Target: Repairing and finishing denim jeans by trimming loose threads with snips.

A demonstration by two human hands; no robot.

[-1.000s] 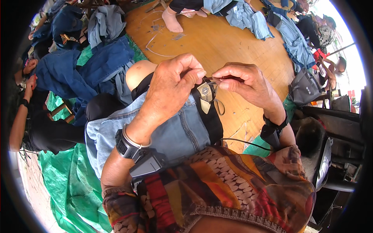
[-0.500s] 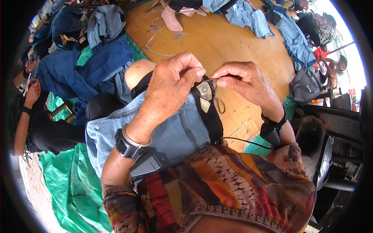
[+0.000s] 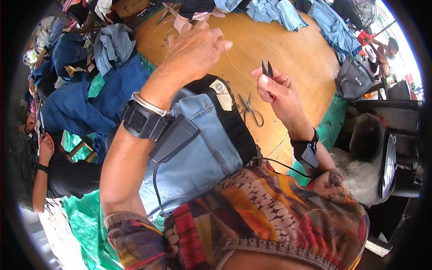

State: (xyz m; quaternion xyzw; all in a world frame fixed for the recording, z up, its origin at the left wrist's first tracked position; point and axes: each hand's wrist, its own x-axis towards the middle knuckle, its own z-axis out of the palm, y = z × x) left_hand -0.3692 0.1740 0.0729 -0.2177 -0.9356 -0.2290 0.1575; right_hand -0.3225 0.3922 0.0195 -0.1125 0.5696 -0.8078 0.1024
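Across my lap lies a light blue denim garment (image 3: 198, 146) with a black waistband (image 3: 240, 132) and a cream label (image 3: 222, 93). My left hand (image 3: 191, 51) is raised beyond the garment, its fingers curled together. A fine pale thread (image 3: 229, 57) trails beside its thumb and looks held there. My right hand (image 3: 283, 92) is closed around small thread snips (image 3: 268, 69), their dark blades pointing up and slightly apart. Between the waistband and that hand, a pair of dark scissors (image 3: 249, 110) rests on the wooden board.
The wooden board (image 3: 310, 58) spreads ahead, with light blue denim pieces (image 3: 274, 14) on its far edge. Dark blue jeans (image 3: 74, 105) are heaped at left, near another person's hand (image 3: 45, 148) with red-handled scissors. A dark grey bag (image 3: 354, 76) stands right. A cable (image 3: 274, 163) runs by my right wrist.
My hands have parted from their pinch near the label; the left went up and leftward, the right outward. The snips now stand upright in the right hand. The scissors show more fully.
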